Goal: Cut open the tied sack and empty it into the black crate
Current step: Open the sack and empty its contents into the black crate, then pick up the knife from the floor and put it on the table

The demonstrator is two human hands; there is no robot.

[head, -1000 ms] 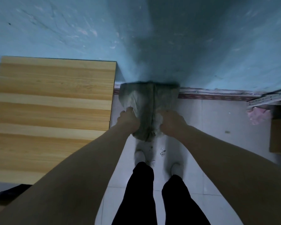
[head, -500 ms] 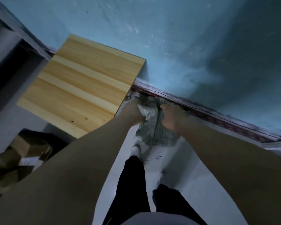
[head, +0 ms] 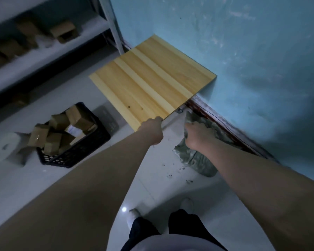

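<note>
A grey-green sack lies slumped on the floor against the base of the blue wall, at right of centre. My right hand is closed on the sack's bunched upper part. My left hand is off the sack, at the near corner of the wooden table, with its fingers curled in and nothing visible in it. The black crate stands on the floor to the left and holds several brown cardboard boxes. No cutting tool is visible.
A light wooden table juts out from the wall just beyond my left hand. A shelf unit with boxes runs along the far left. A white roll lies beside the crate. Dark crumbs dot the tiles near the sack.
My view has swung left, bringing the crate and shelf into sight. My left hand has let go of the sack and moved to the table corner. My right hand still holds the sack.
</note>
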